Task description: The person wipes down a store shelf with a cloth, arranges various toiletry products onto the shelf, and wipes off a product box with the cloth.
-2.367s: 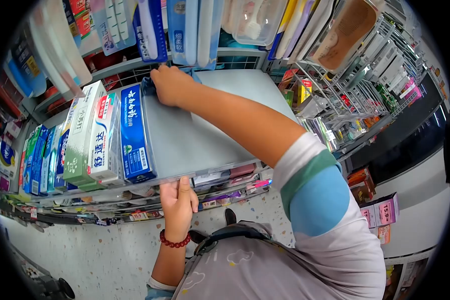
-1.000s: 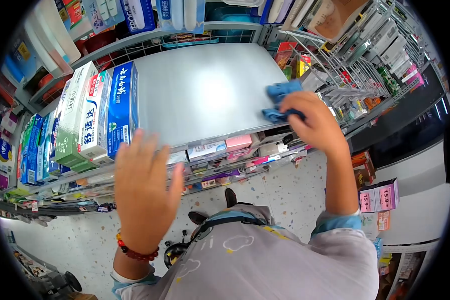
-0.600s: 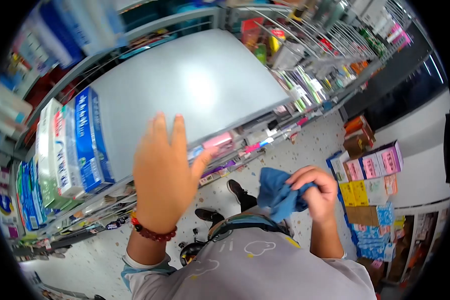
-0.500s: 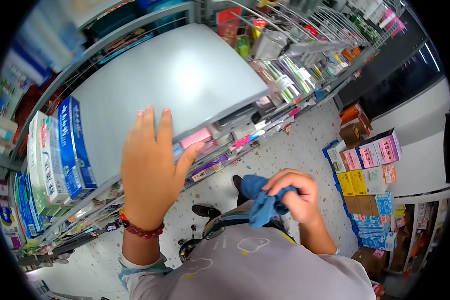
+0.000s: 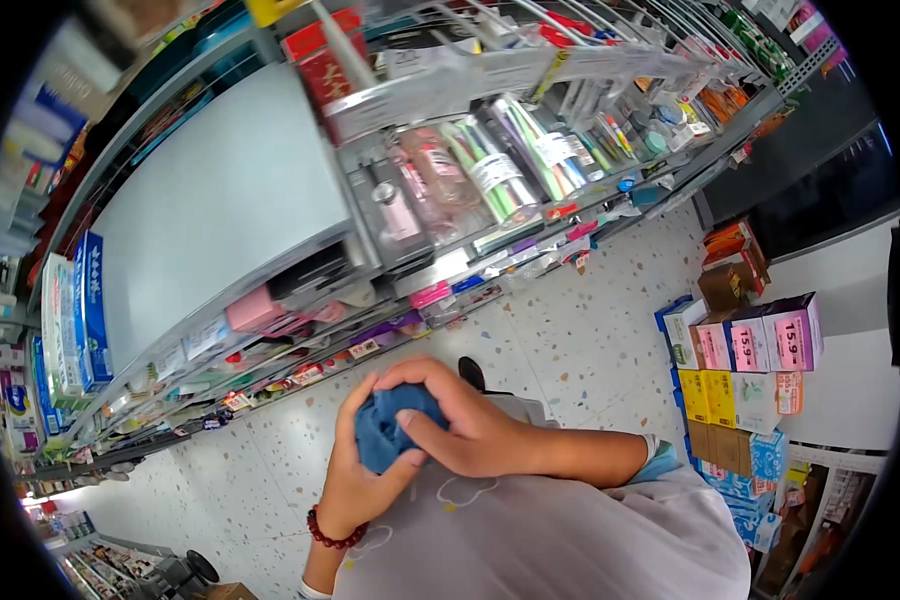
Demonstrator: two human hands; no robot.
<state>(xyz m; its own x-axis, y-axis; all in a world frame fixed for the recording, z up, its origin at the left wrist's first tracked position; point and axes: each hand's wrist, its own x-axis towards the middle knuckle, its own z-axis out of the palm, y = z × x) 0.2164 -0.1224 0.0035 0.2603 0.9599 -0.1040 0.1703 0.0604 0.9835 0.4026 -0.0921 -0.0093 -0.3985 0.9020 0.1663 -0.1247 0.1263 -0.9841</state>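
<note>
A blue cloth is bunched up in front of my body, held between both hands. My left hand, with a red bead bracelet at the wrist, cups it from the left and below. From the right, my right hand wraps over it, thumb lying on top. Both hands are closed on the cloth, and parts of it are hidden under the fingers. Beyond the hands to the upper left is a bare grey shelf board. Blue toothpaste-like boxes stand at its left end.
Right of the grey board, a shelf section holds several clear packs of striped sticks and a pink bottle. Wire racks line the back. Boxes with price signs are stacked on the right. Speckled floor lies between.
My left hand has left the grey board and come down to the cloth. My right hand has moved left with the cloth, and both hands now hold it. The view has shifted right.
</note>
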